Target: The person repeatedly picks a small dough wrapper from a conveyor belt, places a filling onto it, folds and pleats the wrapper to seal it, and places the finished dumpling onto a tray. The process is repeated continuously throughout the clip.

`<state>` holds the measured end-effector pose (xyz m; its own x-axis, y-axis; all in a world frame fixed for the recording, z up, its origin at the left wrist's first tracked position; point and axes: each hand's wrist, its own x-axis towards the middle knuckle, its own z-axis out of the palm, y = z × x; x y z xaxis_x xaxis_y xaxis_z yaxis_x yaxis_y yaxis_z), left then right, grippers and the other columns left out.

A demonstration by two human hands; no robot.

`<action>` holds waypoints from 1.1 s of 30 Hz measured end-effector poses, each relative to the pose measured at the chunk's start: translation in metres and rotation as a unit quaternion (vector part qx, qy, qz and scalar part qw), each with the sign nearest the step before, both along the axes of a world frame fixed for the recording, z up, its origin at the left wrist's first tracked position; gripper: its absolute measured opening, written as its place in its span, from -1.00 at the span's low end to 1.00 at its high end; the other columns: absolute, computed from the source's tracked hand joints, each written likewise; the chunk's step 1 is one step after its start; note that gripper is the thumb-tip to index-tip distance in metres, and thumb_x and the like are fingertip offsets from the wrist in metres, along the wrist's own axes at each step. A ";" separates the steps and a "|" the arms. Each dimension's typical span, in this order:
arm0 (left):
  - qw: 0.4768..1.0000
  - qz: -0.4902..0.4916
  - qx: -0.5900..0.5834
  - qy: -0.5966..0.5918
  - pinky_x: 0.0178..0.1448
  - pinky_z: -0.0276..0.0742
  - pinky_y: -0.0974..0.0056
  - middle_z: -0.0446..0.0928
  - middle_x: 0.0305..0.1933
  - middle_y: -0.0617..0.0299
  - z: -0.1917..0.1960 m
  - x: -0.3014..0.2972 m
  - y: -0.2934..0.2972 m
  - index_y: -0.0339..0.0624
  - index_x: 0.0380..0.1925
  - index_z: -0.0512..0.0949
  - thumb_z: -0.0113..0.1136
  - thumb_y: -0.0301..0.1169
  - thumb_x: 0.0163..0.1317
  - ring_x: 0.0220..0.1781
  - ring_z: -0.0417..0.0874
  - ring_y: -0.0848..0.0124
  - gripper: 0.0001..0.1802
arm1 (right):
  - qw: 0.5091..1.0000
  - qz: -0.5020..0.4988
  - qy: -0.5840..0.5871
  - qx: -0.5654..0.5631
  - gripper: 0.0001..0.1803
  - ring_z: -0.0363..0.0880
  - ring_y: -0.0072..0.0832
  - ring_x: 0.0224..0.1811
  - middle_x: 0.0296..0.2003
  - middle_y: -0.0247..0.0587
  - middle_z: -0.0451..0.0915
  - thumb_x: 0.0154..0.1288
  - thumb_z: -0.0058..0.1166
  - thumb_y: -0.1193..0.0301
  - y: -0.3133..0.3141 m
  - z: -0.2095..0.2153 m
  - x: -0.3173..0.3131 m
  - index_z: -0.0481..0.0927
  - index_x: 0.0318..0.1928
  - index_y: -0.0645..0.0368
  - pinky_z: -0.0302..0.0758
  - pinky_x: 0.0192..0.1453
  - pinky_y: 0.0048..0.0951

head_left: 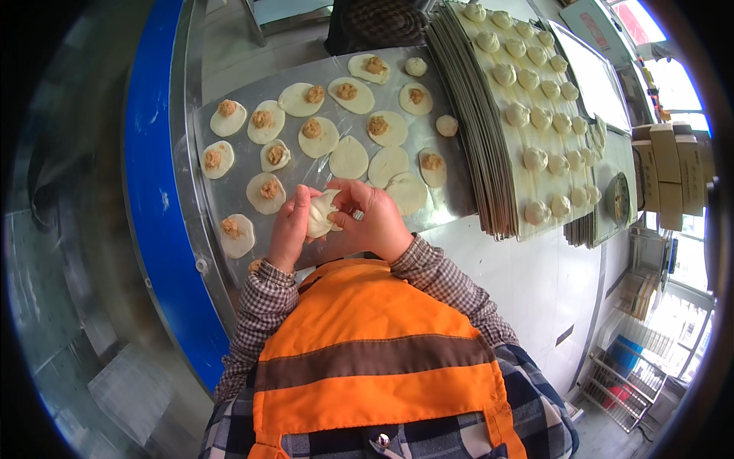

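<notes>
A partly pleated dough bun (322, 215) is held between my two hands above the near edge of the metal table (306, 73). My left hand (292, 227) cups it from the left, thumb pointing up along its side. With thumb and fingers bent together, my right hand (375, 218) pinches the dough's edge on the right. What is inside the bun is mostly hidden by my fingers. Beyond my hands lie several flat dough rounds topped with brownish filling, such as this filled round (266, 193). A bare dough round (349, 158) and others overlap just past my right hand.
Right of the table, a tall stack of metal trays (474, 130) carries rows of shaped buns (535, 159) on top. A blue edge (157, 183) runs along the left side. Cardboard boxes (669, 172) and a wire rack (623, 375) stand farther right.
</notes>
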<state>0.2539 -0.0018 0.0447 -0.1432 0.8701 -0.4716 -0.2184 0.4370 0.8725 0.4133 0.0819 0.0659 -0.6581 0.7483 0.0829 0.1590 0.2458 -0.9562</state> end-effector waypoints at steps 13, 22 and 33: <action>0.991 -0.052 0.120 0.040 -0.38 0.41 0.49 0.49 -0.23 0.33 0.009 -0.001 0.009 -0.18 -0.11 0.46 -0.17 0.15 0.41 -0.32 0.51 0.58 -0.42 | 0.999 -0.030 0.015 0.000 -0.85 0.59 -0.30 -0.45 -0.47 -0.15 0.58 0.06 0.21 0.58 -0.007 0.009 0.008 0.57 -0.30 0.24 0.52 -0.38 -0.38; 0.997 0.005 0.076 0.000 -0.61 0.25 0.51 0.51 -0.44 0.35 0.017 0.026 0.019 -0.13 -0.18 0.48 -0.15 0.13 0.41 -0.55 0.46 0.63 -0.47 | 0.965 0.023 0.000 0.260 -0.78 0.59 -0.19 -0.38 -0.37 -0.13 0.59 0.08 0.21 0.56 -0.001 0.018 0.023 0.56 -0.21 0.23 0.52 -0.35 -0.34; 0.911 0.018 -0.136 -0.390 -0.72 0.21 0.49 0.48 -0.52 0.35 0.008 0.067 0.042 -0.08 -0.36 0.48 -0.18 0.14 0.42 -0.63 0.49 0.53 -0.47 | 0.984 0.002 -0.038 0.176 -0.73 0.58 -0.15 -0.32 -0.30 -0.11 0.55 0.11 0.20 0.47 -0.003 0.012 0.070 0.53 -0.15 0.20 0.53 -0.28 -0.24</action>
